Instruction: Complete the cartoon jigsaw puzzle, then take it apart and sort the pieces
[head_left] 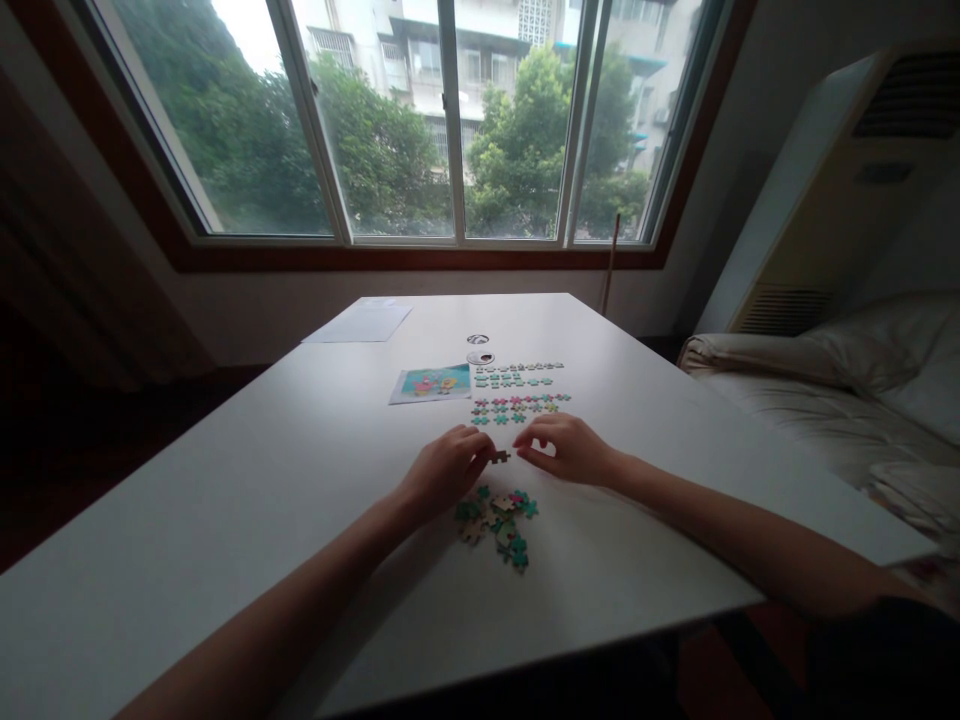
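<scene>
My left hand [452,468] is closed in a pinch on a small jigsaw puzzle piece [500,457], which shows its dark side beyond the fingertips. My right hand [564,447] hovers just to the right of that piece, thumb and fingers curved apart with a gap between them. Nearer to me lies a loose pile of puzzle pieces [499,520], mostly green, some with the plain backing up. Beyond my hands, several rows of puzzle pieces [517,405] are laid out, green and pink. Left of the rows lies a colourful picture card [430,384].
A white table [300,500] carries everything. Two small round items [480,357] lie behind the rows, and white paper [358,323] rests at the far left corner. A window [450,130] is ahead; a sofa [810,400] and a tall appliance [825,190] stand to the right.
</scene>
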